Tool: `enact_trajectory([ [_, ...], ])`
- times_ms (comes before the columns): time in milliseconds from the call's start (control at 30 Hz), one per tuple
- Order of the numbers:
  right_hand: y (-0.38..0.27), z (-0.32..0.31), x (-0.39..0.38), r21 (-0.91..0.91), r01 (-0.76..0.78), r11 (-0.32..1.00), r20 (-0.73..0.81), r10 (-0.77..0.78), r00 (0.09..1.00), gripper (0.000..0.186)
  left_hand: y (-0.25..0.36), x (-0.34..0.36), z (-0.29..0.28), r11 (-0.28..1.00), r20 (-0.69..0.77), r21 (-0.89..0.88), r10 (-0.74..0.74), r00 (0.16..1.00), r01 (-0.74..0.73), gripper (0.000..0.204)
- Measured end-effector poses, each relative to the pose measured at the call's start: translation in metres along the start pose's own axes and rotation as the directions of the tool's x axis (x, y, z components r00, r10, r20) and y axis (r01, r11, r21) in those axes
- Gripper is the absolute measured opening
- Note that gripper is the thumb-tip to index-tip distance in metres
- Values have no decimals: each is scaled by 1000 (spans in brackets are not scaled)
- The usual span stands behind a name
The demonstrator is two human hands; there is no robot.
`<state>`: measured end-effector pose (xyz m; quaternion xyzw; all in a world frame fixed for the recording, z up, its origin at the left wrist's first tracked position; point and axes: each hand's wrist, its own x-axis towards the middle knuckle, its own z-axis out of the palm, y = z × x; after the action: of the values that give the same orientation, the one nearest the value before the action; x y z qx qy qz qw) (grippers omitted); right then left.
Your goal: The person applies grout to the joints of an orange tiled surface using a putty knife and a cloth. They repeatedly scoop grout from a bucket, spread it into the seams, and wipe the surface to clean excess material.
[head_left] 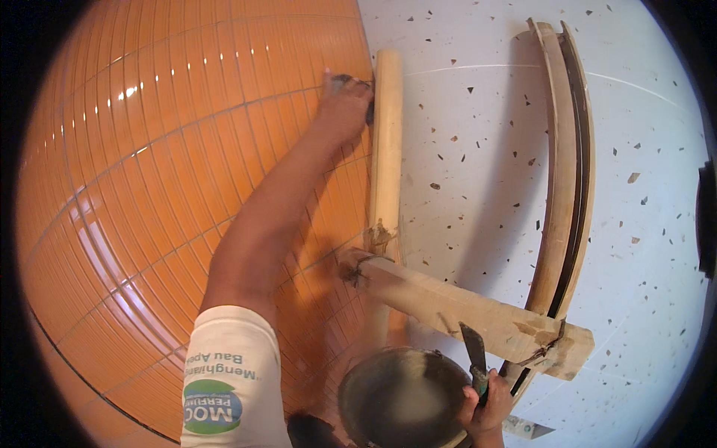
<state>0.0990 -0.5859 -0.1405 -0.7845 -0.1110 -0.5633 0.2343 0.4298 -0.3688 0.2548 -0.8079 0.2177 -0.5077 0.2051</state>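
My left hand reaches up to the orange ribbed tiles, right beside the top part of a pale round pole. Its fingers are bent around something dark that I cannot make out. Low on the right, my right hand is closed round the greenish handle of a knife, whose dark blade points upward. Just left of that hand is a round dark bowl, blurred, with a greyish inside; whether the hand also touches its rim is unclear.
Orange tiles fill the left side. The pale pole and a curved grooved beam are joined by a wooden plank, tied with dark wire at both ends. Beyond them lies a white surface with dark flecks.
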Motion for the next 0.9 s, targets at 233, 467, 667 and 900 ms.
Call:
enact_trajectory([
  [233,5,-3,-2,46,-30,998,38,29,999,50,-1,-22,-18,989,169,-64,144,975,-135,48],
  [467,3,6,-1,24,18,1000,-36,-17,999,47,-71,-20,-82,987,-255,38,-142,956,157,41],
  [667,0,6,-1,-86,-12,996,-2,12,1000,48,-117,-98,-123,977,-386,116,-122,914,179,52],
  [900,4,1,-2,-152,-93,984,34,99,995,49,-78,-282,-162,967,-135,201,-131,982,156,57],
])
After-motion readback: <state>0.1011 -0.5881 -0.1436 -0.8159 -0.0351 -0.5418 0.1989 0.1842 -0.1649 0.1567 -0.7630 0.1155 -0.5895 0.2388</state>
